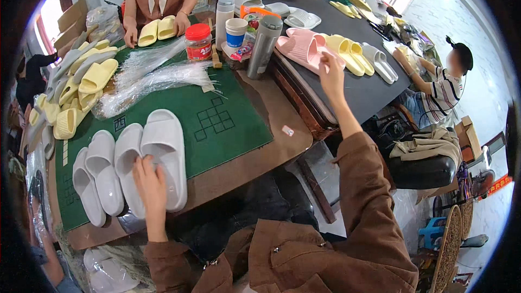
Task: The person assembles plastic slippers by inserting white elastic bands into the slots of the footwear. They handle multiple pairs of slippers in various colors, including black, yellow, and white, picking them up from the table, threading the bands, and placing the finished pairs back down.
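On the green table mat, my left hand (pixel 150 182) is closed over the inner edges of a large pair of light grey slippers (pixel 173 154). A smaller grey pair (pixel 97 171) lies close by on its left. My right arm reaches out to the dark table, where my right hand (pixel 331 74) has its fingers bent at the near edge of a pair of pink slippers (pixel 301 46). Yellow slippers (pixel 347 54) and white-grey slippers (pixel 379 63) lie in a row to the right of the pink ones.
A grey bottle (pixel 265 48), a paper cup (pixel 235 32) and a red-lidded jar (pixel 198 42) stand between the tables. Bundled clear plastic strands (pixel 146 89) lie on the mat. Yellow and grey slippers (pixel 81 84) are heaped at left. Several people work around the tables.
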